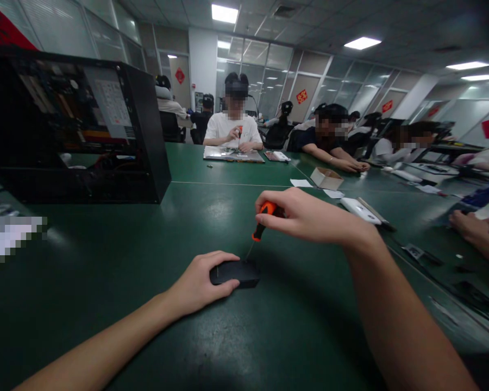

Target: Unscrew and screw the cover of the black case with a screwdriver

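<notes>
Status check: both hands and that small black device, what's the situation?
Left hand steadying small black device on green table. Right hand gripping orange screwdriver, tip on device. Nothing in the way.

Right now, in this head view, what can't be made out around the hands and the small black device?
- Screwdriver tip: too thin and dark where it meets the small black device; no screw is discernible.
- Device's left end: covered by the left hand.
- Screwdriver handle top: wrapped by the right hand.
- Open computer case interior: dark, cut off at the left edge.
- Pixelated patch on the green table: blurred out.
</notes>
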`<action>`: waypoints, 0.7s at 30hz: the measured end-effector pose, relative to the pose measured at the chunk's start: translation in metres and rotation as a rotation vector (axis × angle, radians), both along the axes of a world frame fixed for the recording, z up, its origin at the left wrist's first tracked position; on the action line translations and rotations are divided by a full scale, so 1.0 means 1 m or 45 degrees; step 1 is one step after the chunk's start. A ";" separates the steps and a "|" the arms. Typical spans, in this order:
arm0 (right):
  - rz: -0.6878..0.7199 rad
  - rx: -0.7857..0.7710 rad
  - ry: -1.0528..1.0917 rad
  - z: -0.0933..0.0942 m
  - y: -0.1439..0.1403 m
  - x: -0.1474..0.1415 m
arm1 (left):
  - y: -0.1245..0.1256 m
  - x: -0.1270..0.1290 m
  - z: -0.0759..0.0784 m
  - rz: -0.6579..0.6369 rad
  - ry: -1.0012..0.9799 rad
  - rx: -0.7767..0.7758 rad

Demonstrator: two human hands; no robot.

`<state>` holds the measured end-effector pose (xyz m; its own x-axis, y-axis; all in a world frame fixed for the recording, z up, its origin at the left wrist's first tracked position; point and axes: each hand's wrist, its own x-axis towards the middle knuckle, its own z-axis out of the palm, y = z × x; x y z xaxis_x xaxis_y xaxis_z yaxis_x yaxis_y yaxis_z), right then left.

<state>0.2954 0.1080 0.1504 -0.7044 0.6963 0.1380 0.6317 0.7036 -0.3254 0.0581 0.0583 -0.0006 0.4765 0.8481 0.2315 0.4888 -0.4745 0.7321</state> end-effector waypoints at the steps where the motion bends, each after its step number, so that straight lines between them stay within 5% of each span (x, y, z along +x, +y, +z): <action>1: 0.002 -0.014 0.005 -0.002 0.001 -0.002 | 0.000 0.000 0.000 -0.006 0.002 0.006; 21: 0.078 0.060 -0.065 0.004 -0.012 -0.005 | 0.000 -0.003 -0.002 -0.023 0.042 0.019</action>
